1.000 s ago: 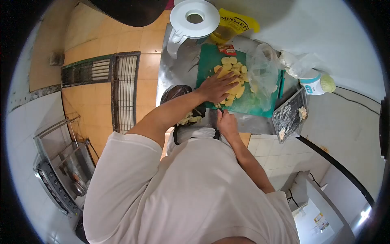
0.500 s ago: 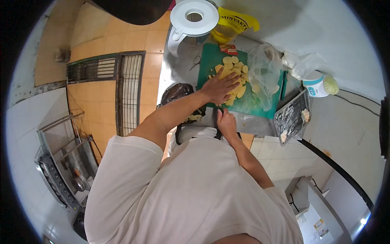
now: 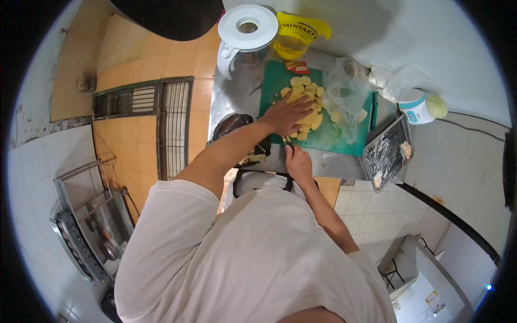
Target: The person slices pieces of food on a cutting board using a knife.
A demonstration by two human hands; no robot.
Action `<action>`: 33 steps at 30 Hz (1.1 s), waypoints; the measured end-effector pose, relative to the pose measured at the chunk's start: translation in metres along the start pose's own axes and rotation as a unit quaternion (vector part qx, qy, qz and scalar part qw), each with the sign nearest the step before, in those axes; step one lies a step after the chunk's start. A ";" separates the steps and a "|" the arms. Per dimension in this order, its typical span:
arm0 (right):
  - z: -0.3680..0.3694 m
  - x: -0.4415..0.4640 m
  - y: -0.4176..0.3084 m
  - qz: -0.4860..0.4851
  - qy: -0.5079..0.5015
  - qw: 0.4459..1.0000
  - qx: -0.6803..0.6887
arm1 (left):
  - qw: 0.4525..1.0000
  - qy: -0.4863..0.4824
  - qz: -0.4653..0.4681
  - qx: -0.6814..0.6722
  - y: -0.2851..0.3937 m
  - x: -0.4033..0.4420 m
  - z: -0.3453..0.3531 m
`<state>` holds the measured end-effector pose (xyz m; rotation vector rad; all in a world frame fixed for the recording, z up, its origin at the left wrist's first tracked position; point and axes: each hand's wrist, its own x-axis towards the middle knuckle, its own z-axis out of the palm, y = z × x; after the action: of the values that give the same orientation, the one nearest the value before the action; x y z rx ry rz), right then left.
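My left hand (image 3: 288, 114) lies flat with spread fingers on yellow slices, which look like potato, on the green cutting board (image 3: 323, 141). More slices (image 3: 301, 82) show beyond its fingertips. Below it, at the board's near edge, my right hand (image 3: 299, 163) is closed round the dark handle of a knife (image 3: 290, 144); the blade is mostly hidden by my left hand. Beside my left forearm sits a black plastic bag (image 3: 231, 124) with pale peelings or scraps (image 3: 254, 158) at its opening.
A clear plastic bag (image 3: 344, 91) covers the board's right part. Behind stand a white-lidded jug (image 3: 249, 40) and a yellow pouch (image 3: 304, 29); a red packet (image 3: 297, 67) lies nearer. A smeared tray (image 3: 389, 153) and white tub (image 3: 414, 107) are at the right.
The whole view has shifted slightly. Both hands keep nearly the same places, my left still flat on the slices and my right still on the handle.
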<state>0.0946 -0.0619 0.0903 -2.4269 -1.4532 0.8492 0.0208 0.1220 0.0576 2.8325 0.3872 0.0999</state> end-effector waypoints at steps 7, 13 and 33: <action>-0.006 -0.014 0.000 0.007 -0.019 0.999 0.028 | 0.999 0.029 0.019 -0.037 -0.008 0.000 0.007; 0.013 -0.017 -0.007 0.046 -0.028 0.999 0.003 | 0.996 0.026 0.058 -0.059 -0.011 0.002 0.007; -0.008 -0.015 -0.039 0.071 -0.051 0.996 -0.010 | 0.990 0.024 0.082 -0.108 -0.024 0.004 0.021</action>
<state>0.0648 -0.0538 0.1190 -2.5613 -1.3396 1.0064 0.0206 0.1399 0.0312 2.6454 0.1432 0.2281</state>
